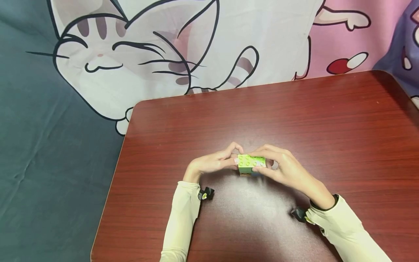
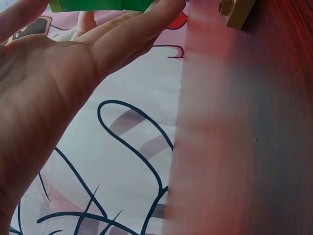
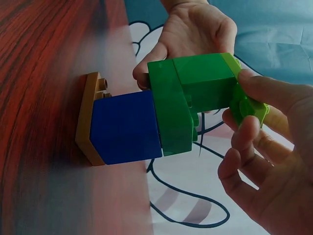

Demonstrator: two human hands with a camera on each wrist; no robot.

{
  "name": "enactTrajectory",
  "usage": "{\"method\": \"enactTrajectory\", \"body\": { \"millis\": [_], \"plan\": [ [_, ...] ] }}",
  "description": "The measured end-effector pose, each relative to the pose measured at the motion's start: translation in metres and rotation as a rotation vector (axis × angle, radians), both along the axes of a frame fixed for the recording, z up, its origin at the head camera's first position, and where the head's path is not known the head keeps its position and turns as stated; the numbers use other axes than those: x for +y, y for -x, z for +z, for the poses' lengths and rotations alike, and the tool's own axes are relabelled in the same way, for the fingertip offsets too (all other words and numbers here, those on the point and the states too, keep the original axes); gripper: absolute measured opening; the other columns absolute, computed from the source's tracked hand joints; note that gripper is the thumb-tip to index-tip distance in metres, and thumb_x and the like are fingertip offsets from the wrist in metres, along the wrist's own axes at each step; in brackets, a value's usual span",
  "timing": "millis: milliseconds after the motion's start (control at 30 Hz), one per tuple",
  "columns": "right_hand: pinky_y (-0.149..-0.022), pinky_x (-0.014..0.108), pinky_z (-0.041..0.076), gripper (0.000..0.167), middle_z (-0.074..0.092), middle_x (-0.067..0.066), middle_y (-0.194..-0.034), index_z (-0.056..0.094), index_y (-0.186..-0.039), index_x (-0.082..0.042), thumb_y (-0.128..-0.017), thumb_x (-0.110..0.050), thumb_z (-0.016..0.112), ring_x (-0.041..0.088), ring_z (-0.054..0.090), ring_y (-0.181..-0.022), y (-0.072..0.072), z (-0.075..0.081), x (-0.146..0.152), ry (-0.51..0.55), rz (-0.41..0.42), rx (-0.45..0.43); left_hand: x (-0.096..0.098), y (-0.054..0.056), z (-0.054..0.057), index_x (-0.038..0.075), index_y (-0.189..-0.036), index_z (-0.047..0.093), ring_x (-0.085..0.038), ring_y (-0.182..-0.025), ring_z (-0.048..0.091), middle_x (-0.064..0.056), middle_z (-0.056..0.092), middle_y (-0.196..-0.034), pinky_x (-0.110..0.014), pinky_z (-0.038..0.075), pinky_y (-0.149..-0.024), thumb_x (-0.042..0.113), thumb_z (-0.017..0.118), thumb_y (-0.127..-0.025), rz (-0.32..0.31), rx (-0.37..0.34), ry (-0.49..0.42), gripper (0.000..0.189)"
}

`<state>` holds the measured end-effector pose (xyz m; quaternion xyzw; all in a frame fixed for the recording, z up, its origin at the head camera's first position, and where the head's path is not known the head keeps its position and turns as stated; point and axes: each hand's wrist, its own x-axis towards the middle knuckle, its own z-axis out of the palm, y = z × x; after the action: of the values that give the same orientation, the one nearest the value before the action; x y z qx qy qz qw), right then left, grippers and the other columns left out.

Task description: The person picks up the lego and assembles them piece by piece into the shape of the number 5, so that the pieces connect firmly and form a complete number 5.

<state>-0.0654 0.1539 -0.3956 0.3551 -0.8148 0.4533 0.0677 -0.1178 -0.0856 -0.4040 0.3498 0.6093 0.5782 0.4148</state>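
A stack of toy building blocks stands on the table. From the bottom, it has a brown plate (image 3: 87,120), a blue brick (image 3: 126,128), a green brick (image 3: 171,110), another green brick (image 3: 208,73) and a lime-green brick (image 1: 246,162) on top. The lime brick overhangs to the right, its hollow underside showing in the right wrist view. My right hand (image 1: 286,167) pinches that overhanging end between thumb and fingers. At the stack's left end, my left hand (image 1: 211,162) holds the upper green bricks, some of its fingers hidden behind them.
The reddish-brown wooden table (image 1: 170,127) spreads around the hands. A curtain with a cartoon cat (image 1: 108,65) hangs along its far edge, and teal cloth (image 1: 59,163) covers the left side. Black wrist cameras sit by both pale sleeves (image 1: 183,218).
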Motion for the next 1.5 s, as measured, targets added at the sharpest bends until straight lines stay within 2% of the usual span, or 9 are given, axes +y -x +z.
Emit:
{"method": "enactTrajectory", "body": {
  "millis": [300, 467, 700, 833, 967, 1067, 1167, 1333, 1500],
  "plan": [
    [-0.045, 0.013, 0.034, 0.035, 0.061, -0.009, -0.097, 0.066, -0.110, -0.014, -0.076, -0.011, 0.076, 0.001, 0.041, -0.054, -0.001, -0.003, 0.001, -0.006, -0.002, 0.032, 0.000, -0.004, 0.001, 0.005, -0.116, 0.018, -0.016, -0.102, 0.055, -0.018, 0.047, -0.111, -0.034, 0.041, -0.095, 0.005, 0.035, -0.099, 0.032, -0.007, 0.007, 0.024],
    [-0.046, 0.012, 0.034, 0.038, 0.061, -0.011, -0.092, 0.067, -0.108, -0.015, -0.072, -0.011, 0.079, 0.000, 0.041, -0.054, 0.001, 0.000, 0.002, -0.006, -0.011, 0.054, 0.000, -0.002, 0.001, -0.001, -0.122, 0.016, -0.018, -0.105, 0.054, -0.022, 0.049, -0.117, -0.040, 0.041, -0.096, 0.006, 0.037, -0.099, 0.024, -0.012, 0.019, 0.032],
    [-0.049, 0.015, 0.038, 0.051, 0.062, -0.002, -0.091, 0.061, -0.116, -0.006, -0.069, -0.009, 0.078, 0.003, 0.045, -0.055, 0.000, -0.002, 0.002, -0.064, -0.050, 0.124, -0.002, 0.000, 0.000, 0.005, -0.132, 0.019, -0.048, -0.100, 0.052, -0.024, 0.047, -0.125, -0.058, 0.040, -0.089, 0.008, 0.038, -0.100, 0.035, -0.112, 0.045, 0.038],
    [-0.051, 0.015, 0.039, 0.064, 0.058, -0.002, -0.090, 0.052, -0.127, -0.005, -0.070, -0.015, 0.078, 0.003, 0.046, -0.058, -0.004, -0.003, 0.004, -0.123, -0.063, 0.136, -0.004, -0.001, 0.004, 0.007, -0.136, 0.020, -0.041, -0.108, 0.051, -0.022, 0.044, -0.131, -0.056, 0.041, -0.090, 0.015, 0.036, -0.101, 0.077, -0.060, 0.109, 0.040],
    [-0.056, 0.016, 0.040, 0.066, 0.056, -0.002, -0.101, 0.049, -0.130, -0.006, -0.074, -0.028, 0.075, 0.004, 0.052, -0.067, -0.012, 0.005, 0.012, -0.123, -0.103, 0.155, -0.009, -0.009, 0.017, 0.011, -0.138, 0.025, -0.022, -0.123, 0.044, -0.015, 0.041, -0.137, -0.045, 0.037, -0.098, 0.030, 0.032, -0.102, 0.190, 0.155, 0.219, 0.041],
    [-0.078, 0.020, 0.042, 0.060, 0.053, 0.006, -0.121, 0.051, -0.124, -0.002, -0.081, -0.040, 0.067, 0.015, 0.056, -0.091, -0.019, 0.012, 0.016, -0.114, -0.121, 0.213, -0.016, -0.022, 0.026, 0.014, -0.139, 0.027, -0.014, -0.129, 0.035, -0.006, 0.037, -0.141, -0.036, 0.030, -0.104, 0.039, 0.034, -0.100, 0.309, 0.414, 0.312, 0.047],
    [-0.098, 0.026, 0.031, 0.060, 0.047, 0.015, -0.130, 0.050, -0.118, 0.005, -0.086, -0.044, 0.059, 0.028, 0.048, -0.110, -0.028, 0.014, 0.015, -0.095, -0.094, 0.285, -0.023, -0.038, 0.027, 0.021, -0.145, 0.024, -0.012, -0.135, 0.022, 0.000, 0.025, -0.148, -0.039, 0.026, -0.106, 0.042, 0.043, -0.097, 0.394, 0.661, 0.399, 0.055],
    [-0.105, 0.049, 0.019, 0.071, 0.035, 0.029, -0.136, 0.038, -0.125, 0.008, -0.085, -0.048, 0.056, 0.044, 0.034, -0.121, -0.041, 0.000, 0.012, -0.124, -0.095, 0.399, -0.028, -0.058, 0.011, 0.030, -0.149, 0.013, -0.025, -0.140, 0.001, -0.008, -0.008, -0.154, -0.055, 0.021, -0.104, 0.041, 0.061, -0.087, 0.444, 1.028, 0.474, 0.079],
    [-0.099, 0.067, 0.012, 0.074, 0.025, 0.031, -0.141, 0.029, -0.130, -0.001, -0.086, -0.056, 0.049, 0.048, 0.024, -0.127, -0.048, -0.021, 0.013, -0.225, -0.169, 0.413, -0.026, -0.063, -0.011, 0.025, -0.148, 0.013, -0.037, -0.138, -0.002, -0.021, -0.010, -0.151, -0.064, 0.013, -0.102, 0.045, 0.069, -0.079, 0.387, 1.341, 0.483, 0.091]
  ]
}}
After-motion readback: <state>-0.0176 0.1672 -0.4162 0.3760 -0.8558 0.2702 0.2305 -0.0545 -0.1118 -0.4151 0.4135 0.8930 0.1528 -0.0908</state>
